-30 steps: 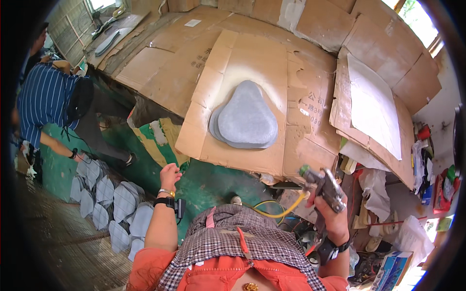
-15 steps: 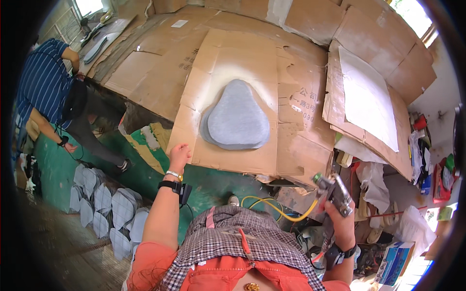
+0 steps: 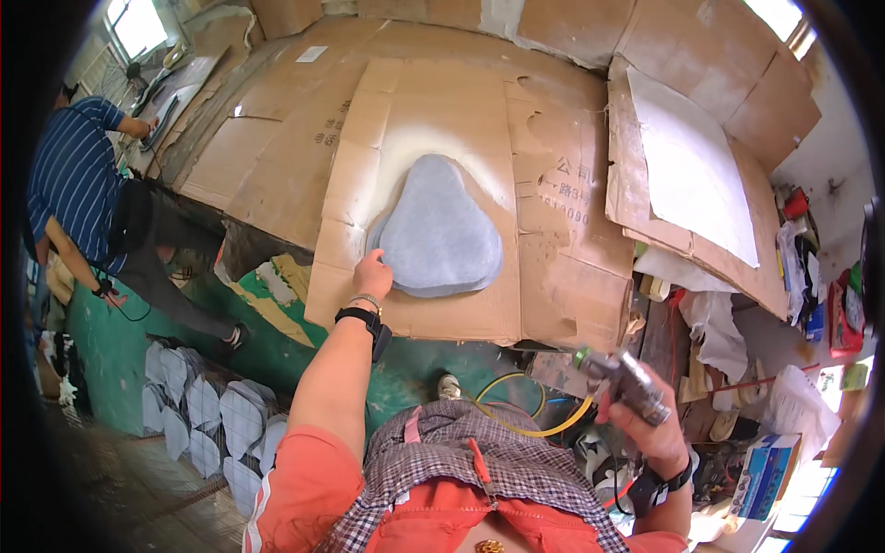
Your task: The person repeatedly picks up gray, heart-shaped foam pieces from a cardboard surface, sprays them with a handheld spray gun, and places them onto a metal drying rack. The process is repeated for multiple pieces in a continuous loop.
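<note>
Just moved left grip [image 3: 372, 274] from beside the near-left corner of the cardboard sheet [image 3: 442, 323] up to the near-left edge of the stack of grey pads [image 3: 441, 230]. Looks to be touching there; can't tell if spread or pinching an edge. Find the stack just ahead and right of left grip, lying on the sheet over the table [image 3: 253, 175].

Kept right grip [image 3: 650, 417] wrapped round the spray gun [image 3: 636, 387], well apart from the stack, with yellow hose [image 3: 560, 424] looping off to its left. Note pale haze [image 3: 419, 140] on the sheet, past the stack from left grip.

Judging from that, puts left grip in a good spot for steadying or shifting the pads, with gun held clear. Can't confirm any shift of the stack on the sheet yet.
</note>
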### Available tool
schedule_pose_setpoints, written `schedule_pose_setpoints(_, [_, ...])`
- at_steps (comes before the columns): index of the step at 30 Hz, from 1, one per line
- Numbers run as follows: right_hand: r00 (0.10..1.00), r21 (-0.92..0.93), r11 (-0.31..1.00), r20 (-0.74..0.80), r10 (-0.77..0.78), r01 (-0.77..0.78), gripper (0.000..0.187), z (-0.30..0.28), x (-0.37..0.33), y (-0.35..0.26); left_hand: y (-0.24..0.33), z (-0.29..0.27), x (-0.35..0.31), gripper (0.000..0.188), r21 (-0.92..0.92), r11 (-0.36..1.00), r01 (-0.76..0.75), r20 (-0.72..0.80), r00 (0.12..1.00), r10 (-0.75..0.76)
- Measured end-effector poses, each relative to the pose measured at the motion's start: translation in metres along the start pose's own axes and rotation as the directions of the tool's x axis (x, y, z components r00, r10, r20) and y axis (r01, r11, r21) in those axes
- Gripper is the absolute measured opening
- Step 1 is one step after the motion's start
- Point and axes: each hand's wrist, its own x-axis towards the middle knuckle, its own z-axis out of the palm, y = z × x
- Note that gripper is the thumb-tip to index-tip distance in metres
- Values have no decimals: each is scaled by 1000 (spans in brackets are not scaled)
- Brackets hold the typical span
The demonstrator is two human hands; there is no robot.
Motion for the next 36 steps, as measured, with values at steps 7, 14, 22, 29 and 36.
schedule_pose_setpoints(7, [995, -32, 995, 36, -97, 98, 54, 1, 16, -3, 10, 1, -3, 37, 263, 965, 5, -70, 997, 14])
schedule_pose_setpoints(14, [992, 82, 996, -121, -23, 33, 60, -12, -7, 7, 24, 2, -13, 27, 215, 976, -33, -142, 988, 65])
schedule_pose_setpoints(22, [964, 98, 991, -257, -68, 96, 57, -3, 11, 11, 17, 11, -3, 37, -753, 600, 271, 83, 943, -322])
schedule_pose_setpoints(29, [1000, 125, 992, -7, -9, 9, 63, -9, -11, 17, 17, 11, -7, 47, -835, 403, 375, 307, 925, -224])
schedule_pose_setpoints(36, [975, 143, 987, -216, -47, 79, 65, 8, 16, 12, 67, -3, 4, 42, -847, 400, 351, 373, 927, -24])
